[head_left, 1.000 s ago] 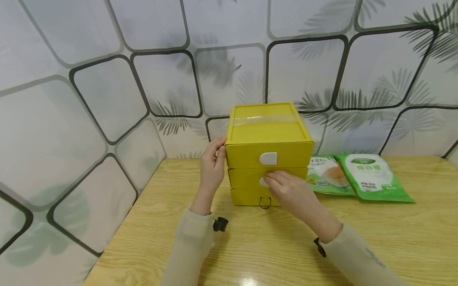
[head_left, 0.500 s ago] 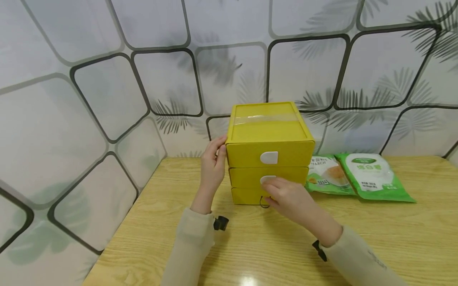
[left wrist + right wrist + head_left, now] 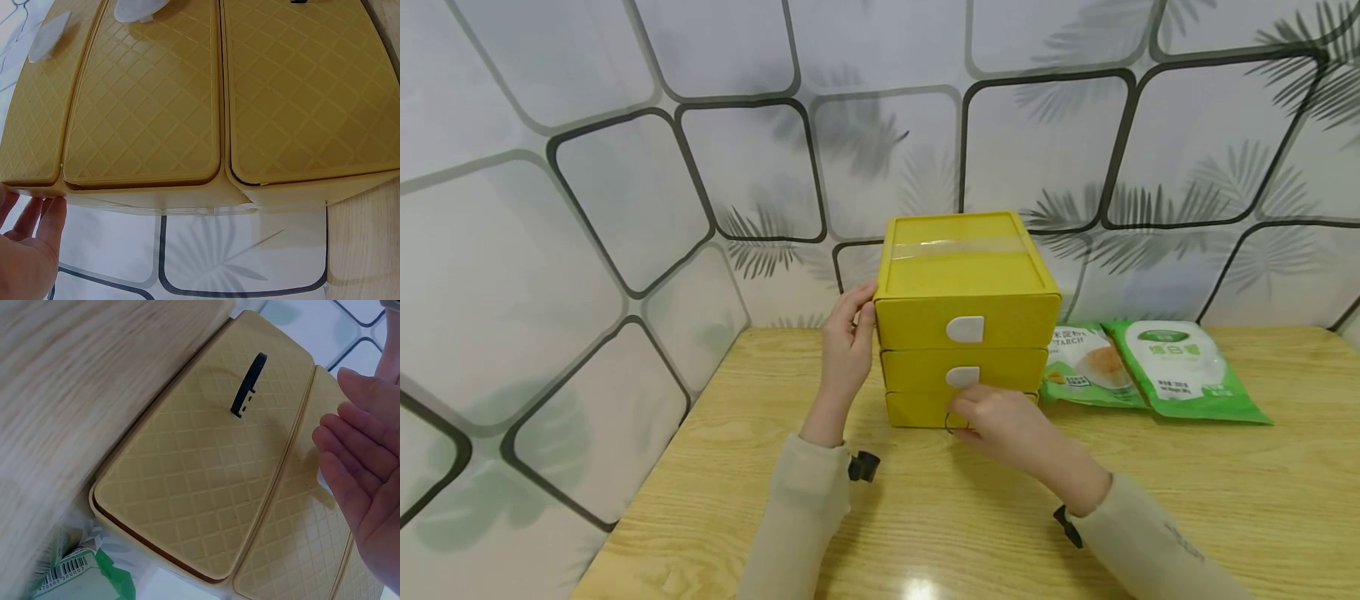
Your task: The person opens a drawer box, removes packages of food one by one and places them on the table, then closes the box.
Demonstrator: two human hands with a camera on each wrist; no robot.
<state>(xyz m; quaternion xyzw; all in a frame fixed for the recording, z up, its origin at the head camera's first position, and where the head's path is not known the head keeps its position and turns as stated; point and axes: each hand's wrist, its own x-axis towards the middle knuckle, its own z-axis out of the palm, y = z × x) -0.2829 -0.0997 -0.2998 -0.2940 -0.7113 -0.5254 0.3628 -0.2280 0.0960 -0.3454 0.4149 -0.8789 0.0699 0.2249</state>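
A yellow three-drawer box (image 3: 967,279) stands on the table, all its drawers closed. White tabs mark the top drawer (image 3: 910,325) and the middle drawer (image 3: 913,371). On the bottom drawer (image 3: 913,409) is a thin black loop handle (image 3: 249,387). My left hand (image 3: 847,350) rests against the box's upper left side; in the left wrist view its fingertips touch the edge. My right hand (image 3: 1007,425) is in front of the bottom drawer, partly covering the loop. In the right wrist view, that hand's fingers are loosely bent, apart from the loop, with nothing visible held.
Two green and white packets, a starch packet (image 3: 1086,367) and another packet (image 3: 1187,371), lie to the right of the box on the wooden table (image 3: 745,508). A patterned wall (image 3: 887,158) rises close behind. Black straps or mounts (image 3: 863,467) sit at both wrists.
My right hand has moved down from the middle drawer's white tab to the bottom drawer's loop, leaving that tab uncovered. The left hand has stayed at the box's side.
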